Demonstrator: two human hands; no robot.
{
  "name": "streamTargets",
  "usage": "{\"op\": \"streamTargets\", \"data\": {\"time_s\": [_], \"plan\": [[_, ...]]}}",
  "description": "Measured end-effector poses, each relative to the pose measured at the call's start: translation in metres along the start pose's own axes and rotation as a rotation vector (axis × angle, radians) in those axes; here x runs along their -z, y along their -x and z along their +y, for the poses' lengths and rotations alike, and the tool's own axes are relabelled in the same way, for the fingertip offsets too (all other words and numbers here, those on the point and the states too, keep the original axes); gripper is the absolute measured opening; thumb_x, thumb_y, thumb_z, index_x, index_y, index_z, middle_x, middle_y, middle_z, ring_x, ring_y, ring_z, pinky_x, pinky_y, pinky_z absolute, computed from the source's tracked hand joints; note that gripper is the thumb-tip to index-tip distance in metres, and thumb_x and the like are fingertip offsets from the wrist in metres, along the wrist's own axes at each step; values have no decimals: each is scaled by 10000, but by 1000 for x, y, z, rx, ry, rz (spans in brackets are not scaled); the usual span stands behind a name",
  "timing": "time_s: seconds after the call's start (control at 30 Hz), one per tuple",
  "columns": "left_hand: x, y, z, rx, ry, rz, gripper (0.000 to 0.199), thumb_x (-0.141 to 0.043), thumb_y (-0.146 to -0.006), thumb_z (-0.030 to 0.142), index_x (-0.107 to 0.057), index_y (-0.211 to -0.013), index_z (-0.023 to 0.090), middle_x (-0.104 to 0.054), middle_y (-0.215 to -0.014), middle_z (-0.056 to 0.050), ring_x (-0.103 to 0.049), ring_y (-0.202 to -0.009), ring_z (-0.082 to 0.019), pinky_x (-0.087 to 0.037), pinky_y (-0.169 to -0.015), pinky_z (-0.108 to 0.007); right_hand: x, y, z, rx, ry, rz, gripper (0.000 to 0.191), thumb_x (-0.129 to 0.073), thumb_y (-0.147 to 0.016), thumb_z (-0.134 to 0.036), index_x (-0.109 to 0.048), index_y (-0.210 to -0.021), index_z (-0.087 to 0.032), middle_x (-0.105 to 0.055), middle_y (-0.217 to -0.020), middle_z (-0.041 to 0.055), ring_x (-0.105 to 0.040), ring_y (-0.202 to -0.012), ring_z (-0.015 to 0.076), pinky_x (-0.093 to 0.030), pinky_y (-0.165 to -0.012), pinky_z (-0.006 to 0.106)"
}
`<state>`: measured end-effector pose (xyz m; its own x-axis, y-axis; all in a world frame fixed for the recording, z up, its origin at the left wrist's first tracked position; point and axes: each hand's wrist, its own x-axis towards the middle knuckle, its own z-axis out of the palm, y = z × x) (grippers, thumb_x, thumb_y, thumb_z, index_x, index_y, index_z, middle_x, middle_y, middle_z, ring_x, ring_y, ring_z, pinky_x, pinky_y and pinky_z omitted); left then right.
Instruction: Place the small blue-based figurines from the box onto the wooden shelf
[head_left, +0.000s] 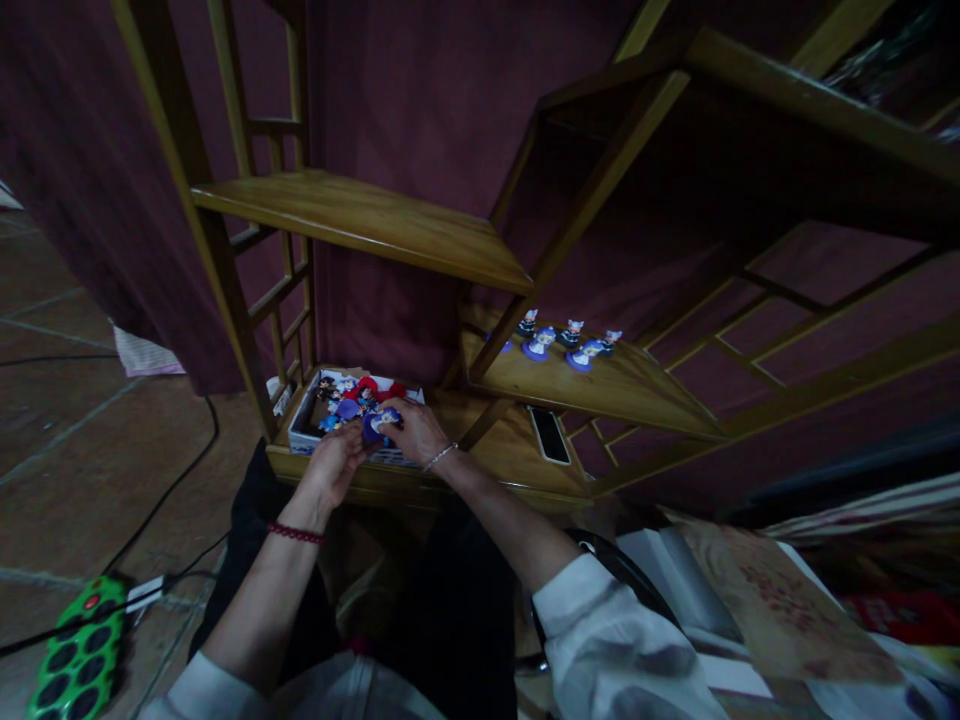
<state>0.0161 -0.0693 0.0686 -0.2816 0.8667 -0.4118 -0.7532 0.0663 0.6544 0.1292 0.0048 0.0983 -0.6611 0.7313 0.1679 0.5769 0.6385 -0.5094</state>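
A small purple-haired figurine (pixel 381 422) is held up over the front rim of a white patterned box (pixel 304 437). My right hand (pixel 415 430) grips it from the right with fingers and thumb. My left hand (pixel 339 458) is at its lower left, fingers curled against the figurine's purple base. In the box lie several more small figurines (pixel 366 393), with red, black, blue and white parts. On the raised shelf (pixel 600 390) to the right stand several figurines in two rows: white-and-purple ones (pixel 538 344) on purple bases in front, dark-clothed ones (pixel 571 332) behind.
A phone (pixel 550 436) lies on the lower wooden board right of the box. An upper shelf (pixel 360 222) and a slanted post (pixel 577 220) overhang this space. At lower left, a green power strip (pixel 81 650) and cables lie on the tiled floor. Papers (pixel 780 590) are piled at lower right.
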Motion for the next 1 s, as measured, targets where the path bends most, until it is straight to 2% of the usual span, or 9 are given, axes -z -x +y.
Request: {"op": "streamTargets", "data": {"time_s": [0.13, 0.27, 0.47, 0.73, 1.0], "plan": [[-3, 8, 1, -44, 27, -42, 126, -523, -692, -9, -587, -690, 100, -634, -671, -41, -605, -666, -126, -496, -788, -353, 10, 6, -3, -6, -35, 17, 253, -574, -731, -229, -590, -982, -207, -625, -911, 12, -555, -801, 129, -414, -757, 245], [-6, 13, 4, -43, 37, -135, 108, -573, -688, 25, -625, -756, 91, -660, -793, -66, -613, -772, -149, -479, -826, -339, 18, 10, -2, 25, -99, 46, 277, -568, -731, -237, -590, -1005, -200, -628, -926, 15, -560, -806, 124, -423, -751, 240], [-10, 22, 5, -72, 20, -205, 209, -609, -676, 40, -646, -869, 109, -658, -897, -71, -610, -824, -152, -463, -852, -314, 28, 18, -2, -6, -187, 71, 288, -539, -744, -264, -594, -1023, -217, -631, -941, 11, -571, -757, 116, -439, -716, 242], [-20, 35, 8, -73, 20, -220, 268, -630, -653, 26, -640, -908, 106, -651, -921, -80, -607, -844, -154, -455, -853, -294, 44, 28, -10, 16, -211, 124, 301, -563, -709, -242, -565, -1007, -201, -624, -866, -6, -548, -690, 100, -431, -663, 227], [-22, 38, 7, -94, -37, -219, 230, -640, -658, 57, -640, -881, 113, -653, -857, -61, -612, -795, -141, -470, -809, -283, 44, 34, 0, 12, -327, 111, 253, -568, -712, -278, -546, -945, -182, -605, -861, -5, -552, -712, 100, -435, -657, 219]]}}
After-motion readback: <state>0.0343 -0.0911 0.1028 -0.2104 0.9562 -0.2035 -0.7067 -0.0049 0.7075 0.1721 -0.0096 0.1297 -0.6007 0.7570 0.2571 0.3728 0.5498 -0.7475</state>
